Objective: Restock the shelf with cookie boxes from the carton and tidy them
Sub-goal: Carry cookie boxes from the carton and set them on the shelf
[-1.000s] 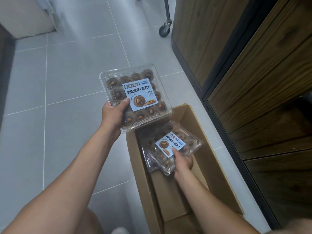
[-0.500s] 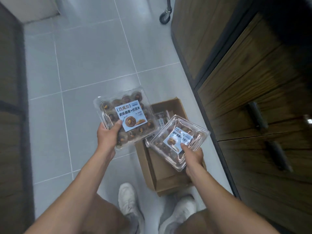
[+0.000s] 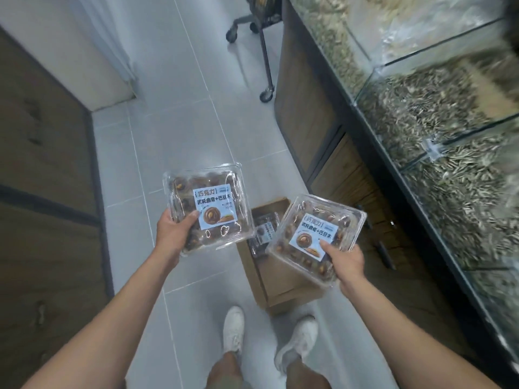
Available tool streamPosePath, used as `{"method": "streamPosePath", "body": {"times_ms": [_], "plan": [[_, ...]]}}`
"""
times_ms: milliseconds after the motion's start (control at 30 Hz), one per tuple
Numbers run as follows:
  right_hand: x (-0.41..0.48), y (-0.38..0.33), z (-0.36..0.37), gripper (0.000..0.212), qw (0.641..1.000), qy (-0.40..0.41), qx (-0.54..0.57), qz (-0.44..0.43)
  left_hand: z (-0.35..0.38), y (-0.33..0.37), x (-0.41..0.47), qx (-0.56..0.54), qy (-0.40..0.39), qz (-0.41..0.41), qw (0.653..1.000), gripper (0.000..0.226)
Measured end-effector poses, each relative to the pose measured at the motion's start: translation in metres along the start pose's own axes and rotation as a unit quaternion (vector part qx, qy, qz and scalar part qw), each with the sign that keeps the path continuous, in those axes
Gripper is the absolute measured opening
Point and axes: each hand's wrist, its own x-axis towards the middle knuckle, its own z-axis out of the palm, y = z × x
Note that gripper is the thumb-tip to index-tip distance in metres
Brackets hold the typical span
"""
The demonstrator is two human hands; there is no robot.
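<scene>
Head view showed both clear plastic cookie boxes lifted: left hand (image 3: 171,234) gripped one (image 3: 207,209), right hand (image 3: 346,258) another (image 3: 314,237), now raised above the brown cardboard carton (image 3: 280,287), ready for shelving.

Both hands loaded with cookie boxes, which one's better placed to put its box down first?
Right, probably. The right hand holds its cookie box beside the glass-fronted display counter. The left hand holds its box over open floor, farther from it. No cookie shelf is visible.
</scene>
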Motion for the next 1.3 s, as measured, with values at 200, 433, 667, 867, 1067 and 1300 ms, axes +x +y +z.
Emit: {"method": "streamPosePath", "body": {"times_ms": [200, 433, 667, 867, 1067, 1300], "plan": [[-0.071, -0.071, -0.029, 0.029, 0.997, 0.015, 0.06, -0.044, -0.025, 0.078, -0.028, 0.033, -0.094, 0.036, 0.994, 0.02], [-0.139, -0.128, -0.083, 0.031, 0.989, 0.003, 0.113, -0.1, -0.007, 0.144, -0.059, 0.048, -0.212, 0.09, 0.972, 0.031], [-0.173, -0.142, -0.171, 0.036, 0.981, 0.03, 0.138, -0.133, 0.06, 0.193, -0.103, 0.063, -0.33, 0.132, 0.933, 0.024], [-0.192, -0.127, -0.271, 0.039, 0.971, 0.081, 0.168, -0.15, 0.146, 0.209, -0.159, 0.076, -0.406, 0.122, 0.903, 0.073], [-0.201, -0.102, -0.379, 0.049, 0.963, 0.125, 0.182, -0.152, 0.243, 0.2, -0.24, 0.097, -0.465, 0.152, 0.867, 0.058], [-0.216, -0.065, -0.494, 0.078, 0.955, 0.191, 0.174, -0.146, 0.344, 0.184, -0.341, 0.124, -0.522, 0.169, 0.827, 0.045]]}}
